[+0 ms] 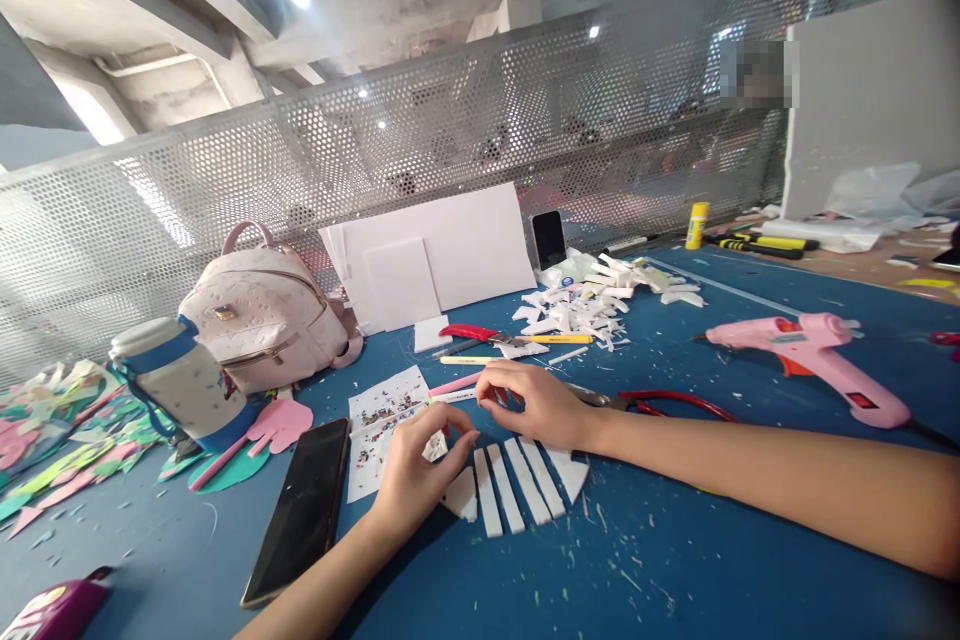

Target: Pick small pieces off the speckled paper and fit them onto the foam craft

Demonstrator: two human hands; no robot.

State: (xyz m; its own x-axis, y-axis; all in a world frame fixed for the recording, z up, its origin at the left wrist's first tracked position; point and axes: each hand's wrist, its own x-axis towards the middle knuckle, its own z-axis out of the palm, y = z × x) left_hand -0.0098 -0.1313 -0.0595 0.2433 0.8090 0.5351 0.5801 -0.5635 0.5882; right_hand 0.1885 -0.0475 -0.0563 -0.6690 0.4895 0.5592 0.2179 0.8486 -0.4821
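Observation:
My left hand (418, 465) is curled, with thumb and fingers brought together above the paper's edge. A small whitish piece (435, 445) shows inside its curl; whether it is held or lies behind is unclear. My right hand (531, 405) is also closed, fingers bent towards the thumb, just right of the left hand. What its fingertips hold, if anything, is hidden. Below both hands, several cut white foam strips (508, 488) lie side by side on the blue table (600, 560). Behind the fingers are a white pen (454, 396) and a pink stick (455, 384).
A black phone (304, 510) lies left of my left hand. Red-handled scissors (660, 404) lie by my right wrist, with a pink glue gun (817, 350) farther right. White scraps (585, 305), white boards (472, 245), a bottle (180, 385) and a backpack (262, 310) stand behind.

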